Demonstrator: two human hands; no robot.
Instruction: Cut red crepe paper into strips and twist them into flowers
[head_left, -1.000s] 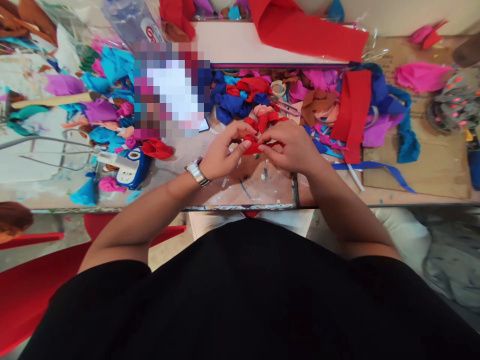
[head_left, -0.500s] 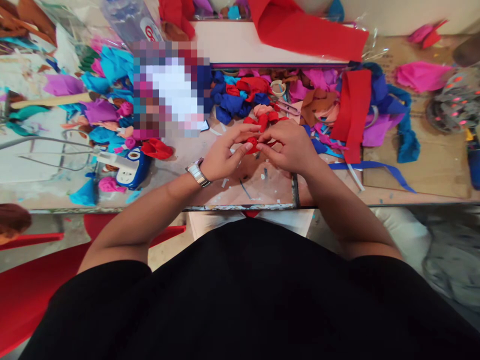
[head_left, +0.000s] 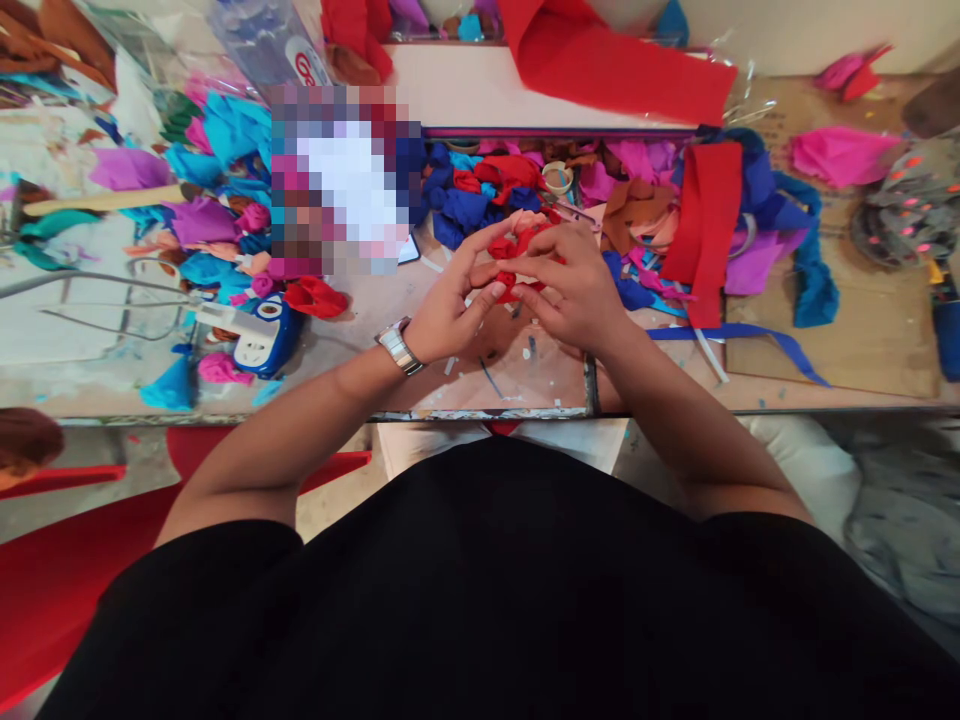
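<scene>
My left hand (head_left: pixel 452 307), with a metal watch on its wrist, pinches a small red rolled piece of crepe paper (head_left: pixel 508 282) between thumb and fingers. My right hand (head_left: pixel 579 287) grips the same piece from the other side, its thumb and fingertips meeting the left ones. Fingers partly cover the piece. Just beyond the fingertips lie more red crepe pieces (head_left: pixel 517 243) and a pale pink one (head_left: pixel 527 219). A pair of scissors (head_left: pixel 574 213), mostly covered, rests behind my right hand.
Blue crepe bundles (head_left: pixel 459 212) heap up behind my hands. A red strip (head_left: pixel 701 230) and cardboard (head_left: pixel 847 350) lie to the right. At left are a blue power strip (head_left: pixel 262 340), a hammer with a wooden handle (head_left: pixel 112 200) and a large bottle (head_left: pixel 274 45). A pixelated patch hides part of the table.
My right fingers have lifted and spread somewhat over the red piece, covering more of it. My left hand stays almost in place.
</scene>
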